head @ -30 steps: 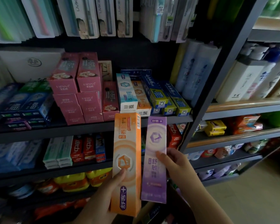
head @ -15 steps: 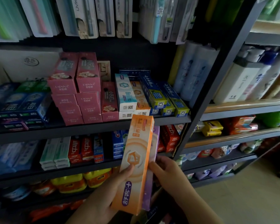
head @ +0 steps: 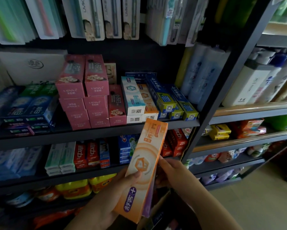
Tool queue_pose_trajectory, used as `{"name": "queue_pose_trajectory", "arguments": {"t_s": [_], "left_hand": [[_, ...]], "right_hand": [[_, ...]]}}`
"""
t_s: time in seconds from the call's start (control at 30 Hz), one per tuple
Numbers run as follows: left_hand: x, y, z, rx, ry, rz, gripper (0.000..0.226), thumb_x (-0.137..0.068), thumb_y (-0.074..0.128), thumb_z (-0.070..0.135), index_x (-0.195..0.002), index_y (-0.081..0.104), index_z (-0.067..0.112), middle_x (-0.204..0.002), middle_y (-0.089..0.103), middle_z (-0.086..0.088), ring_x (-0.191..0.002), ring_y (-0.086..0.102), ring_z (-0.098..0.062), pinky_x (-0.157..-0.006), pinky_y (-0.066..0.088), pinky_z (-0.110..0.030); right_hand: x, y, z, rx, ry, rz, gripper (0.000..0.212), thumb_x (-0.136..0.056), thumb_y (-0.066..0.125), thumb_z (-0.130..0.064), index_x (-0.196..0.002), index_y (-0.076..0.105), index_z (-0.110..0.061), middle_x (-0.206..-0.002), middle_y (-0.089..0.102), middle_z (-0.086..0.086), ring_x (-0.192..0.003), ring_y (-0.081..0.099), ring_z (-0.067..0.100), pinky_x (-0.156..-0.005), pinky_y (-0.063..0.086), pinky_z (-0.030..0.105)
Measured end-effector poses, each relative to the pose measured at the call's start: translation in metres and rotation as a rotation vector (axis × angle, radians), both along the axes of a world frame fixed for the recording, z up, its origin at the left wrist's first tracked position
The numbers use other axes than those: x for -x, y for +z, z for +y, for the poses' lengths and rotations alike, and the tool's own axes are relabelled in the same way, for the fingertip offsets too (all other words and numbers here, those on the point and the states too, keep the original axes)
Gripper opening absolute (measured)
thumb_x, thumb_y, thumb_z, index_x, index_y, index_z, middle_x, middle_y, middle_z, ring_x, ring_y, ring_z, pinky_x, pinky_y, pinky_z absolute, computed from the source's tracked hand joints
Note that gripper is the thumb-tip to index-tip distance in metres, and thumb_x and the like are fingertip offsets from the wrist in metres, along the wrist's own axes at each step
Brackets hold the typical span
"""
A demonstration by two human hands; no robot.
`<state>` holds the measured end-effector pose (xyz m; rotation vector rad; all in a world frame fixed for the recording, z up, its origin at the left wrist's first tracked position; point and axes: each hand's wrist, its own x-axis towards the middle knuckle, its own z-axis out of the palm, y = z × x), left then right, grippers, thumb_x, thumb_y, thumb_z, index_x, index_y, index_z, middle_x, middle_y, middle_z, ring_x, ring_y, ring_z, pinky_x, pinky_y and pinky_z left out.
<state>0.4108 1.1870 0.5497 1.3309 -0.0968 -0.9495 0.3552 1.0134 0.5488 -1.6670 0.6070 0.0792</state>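
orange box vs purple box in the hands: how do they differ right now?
The orange box is in front, whole face showing; the purple box sits behind it, only a strip visible at the lower right edge. The left hand presses its thumb on the orange box's face; the right hand curls at the side where the purple box sits. Shared: long cartons, stacked, tops tilted right.

The dark shelf board (head: 44,138) carries stacked pink boxes (head: 83,97), with blue boxes (head: 31,110) at their 9 o'clock and blue-yellow cartons (head: 172,103) at 3 o'clock. At 6 o'clock, red boxes (head: 87,155) stand on the lower board (head: 39,179).
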Motion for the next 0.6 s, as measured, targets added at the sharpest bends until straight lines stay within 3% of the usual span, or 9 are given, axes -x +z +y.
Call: {"name": "queue_pose_trajectory", "arguments": {"t_s": [0.07,0.13,0.27,0.33,0.43,0.53,0.6], "left_hand": [[0.001,0.003,0.001,0.013,-0.022,-0.024,0.045,-0.064,0.067,0.035,-0.108,0.062,0.022,-0.099,0.074,0.0,-0.092,0.07,-0.017,-0.074,0.053,-0.027],[-0.004,0.002,0.006,0.028,-0.076,0.038,0.049,-0.066,0.077,0.03,-0.112,0.062,0.022,-0.102,0.074,-0.007,-0.093,0.071,-0.026,-0.083,0.054,-0.037],[-0.013,-0.001,0.014,-0.031,-0.138,0.081,0.073,-0.044,0.089,0.036,-0.111,0.063,0.023,-0.1,0.074,-0.009,-0.092,0.071,-0.03,-0.088,0.051,-0.043],[-0.014,-0.004,0.017,-0.071,-0.151,0.076,0.072,-0.047,0.091,0.034,-0.112,0.063,0.022,-0.1,0.075,-0.009,-0.093,0.07,-0.03,-0.091,0.05,-0.045],[-0.018,-0.008,0.017,-0.08,-0.153,0.036,0.059,-0.061,0.089,0.029,-0.114,0.062,0.024,-0.097,0.075,-0.003,-0.087,0.072,-0.023,-0.082,0.055,-0.039],[-0.021,-0.005,0.021,-0.071,-0.177,0.012,0.046,-0.065,0.074,0.023,-0.11,0.063,0.026,-0.095,0.076,-0.002,-0.085,0.073,-0.022,-0.077,0.055,-0.036],[-0.023,-0.003,0.022,-0.046,-0.213,0.012,0.048,-0.068,0.071,0.024,-0.115,0.061,0.025,-0.097,0.076,-0.002,-0.088,0.072,-0.022,-0.08,0.055,-0.036]], "right_hand": [[-0.003,0.003,-0.001,-0.03,-0.001,0.041,0.046,-0.099,0.042,-0.041,-0.089,0.068,-0.005,-0.075,0.07,0.013,-0.063,0.064,0.022,-0.073,0.057,0.041],[-0.008,0.007,-0.009,0.05,-0.066,0.047,0.043,-0.101,0.036,-0.043,-0.097,0.064,-0.011,-0.082,0.072,0.007,-0.064,0.065,0.02,-0.073,0.057,0.04],[-0.017,0.026,-0.034,0.258,-0.27,-0.162,0.039,-0.098,0.031,-0.052,-0.102,0.059,-0.025,-0.101,0.068,0.006,-0.086,0.065,0.022,-0.086,0.053,0.052],[-0.022,0.04,-0.041,0.332,-0.17,-0.195,0.044,-0.093,0.03,-0.062,-0.103,0.061,-0.032,-0.1,0.069,-0.002,-0.093,0.065,0.018,-0.09,0.05,0.047],[-0.035,0.053,-0.042,0.387,0.078,-0.051,0.062,-0.082,0.031,-0.077,-0.099,0.067,-0.029,-0.089,0.072,-0.005,-0.087,0.068,0.016,-0.087,0.051,0.038],[-0.041,0.057,-0.034,0.381,0.218,0.07,0.061,-0.086,0.041,-0.068,-0.094,0.07,-0.015,-0.079,0.07,0.0,-0.069,0.064,0.016,-0.066,0.05,0.028],[-0.039,0.056,-0.032,0.32,0.231,0.051,0.059,-0.09,0.046,-0.06,-0.093,0.068,-0.006,-0.079,0.069,0.006,-0.069,0.059,0.018,-0.063,0.046,0.026]]}}
